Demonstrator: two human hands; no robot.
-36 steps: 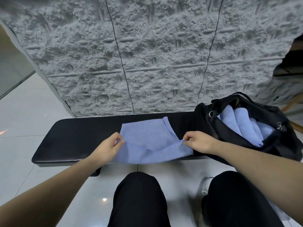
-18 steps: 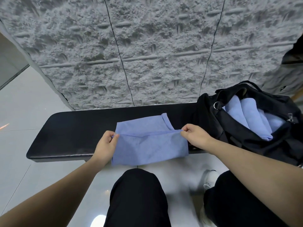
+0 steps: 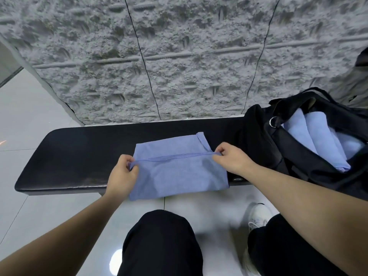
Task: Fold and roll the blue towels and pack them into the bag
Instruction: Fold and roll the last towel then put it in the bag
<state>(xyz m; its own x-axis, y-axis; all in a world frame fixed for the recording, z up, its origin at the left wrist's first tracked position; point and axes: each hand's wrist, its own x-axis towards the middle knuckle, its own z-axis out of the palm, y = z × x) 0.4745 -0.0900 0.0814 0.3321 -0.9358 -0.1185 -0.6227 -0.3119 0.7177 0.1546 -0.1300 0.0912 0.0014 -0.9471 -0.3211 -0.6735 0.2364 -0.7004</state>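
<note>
A blue towel (image 3: 179,170) of soft, finely flecked cloth lies on a long black padded desk (image 3: 75,156), near its right end; it is folded over, the hemmed fold edge running left to right across its middle, and its near edge hangs slightly over the desk's front; its long axis runs left to right, along the desk. The left hand (image 3: 122,176) pinches the left end of the folded edge between thumb and curled fingers; the right hand (image 3: 232,158) pinches the right end likewise; both forearms reach in from below. Just right, an open black bag (image 3: 298,162) holds rolled blue towels (image 3: 318,144), their length pointing away and leftward.
</note>
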